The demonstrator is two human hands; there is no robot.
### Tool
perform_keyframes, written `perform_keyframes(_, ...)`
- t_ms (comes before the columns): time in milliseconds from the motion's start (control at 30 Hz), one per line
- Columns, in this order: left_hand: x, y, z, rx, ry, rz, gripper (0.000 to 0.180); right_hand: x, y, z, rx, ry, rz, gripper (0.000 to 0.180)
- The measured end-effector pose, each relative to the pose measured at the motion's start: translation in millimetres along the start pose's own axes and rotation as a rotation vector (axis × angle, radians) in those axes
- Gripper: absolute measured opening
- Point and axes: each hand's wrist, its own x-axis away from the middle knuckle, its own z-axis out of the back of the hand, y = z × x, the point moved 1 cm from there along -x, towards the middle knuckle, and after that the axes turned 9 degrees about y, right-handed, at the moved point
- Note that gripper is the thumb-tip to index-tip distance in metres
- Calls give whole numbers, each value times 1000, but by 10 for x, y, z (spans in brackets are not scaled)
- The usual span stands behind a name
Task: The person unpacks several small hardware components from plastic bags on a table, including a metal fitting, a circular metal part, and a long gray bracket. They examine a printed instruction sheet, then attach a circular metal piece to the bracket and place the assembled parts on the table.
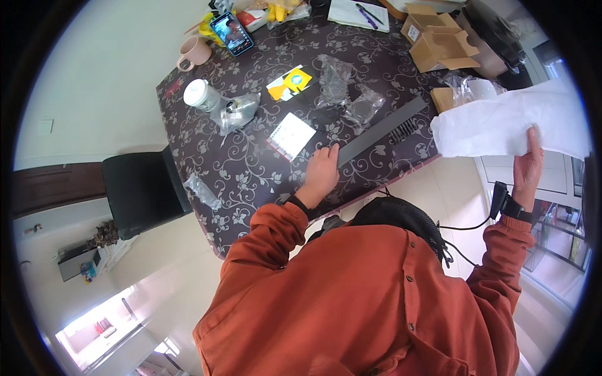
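Note:
My left hand is at the near left end of a long, flat dark grey bar, its fingers closed on that end. The bar lies slantwise across the patterned table near its front edge. Beside its far half is a row of short black bristle-like pieces. Out past the table's right edge, my right hand grips a large white sheet, thumb lying on top of it. The fingers under the sheet are hidden. Whether it is cloth, paper or a flat bag I cannot tell.
On the table are a white spiral notepad, clear plastic wrappings, a yellow-and-white packet, a white-lidded jar, a pink mug and a phone. Open cardboard boxes stand far right; a black chair stands left.

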Motion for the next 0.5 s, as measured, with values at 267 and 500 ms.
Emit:
perform_keyframes(267,-76,-18,158,-31,-96,-15,62,203,-60,73,122,-17,160,21)
perform_keyframes(500,-318,145,414,-31,-284,-103,58,525,-369,366,312,200,279,45)
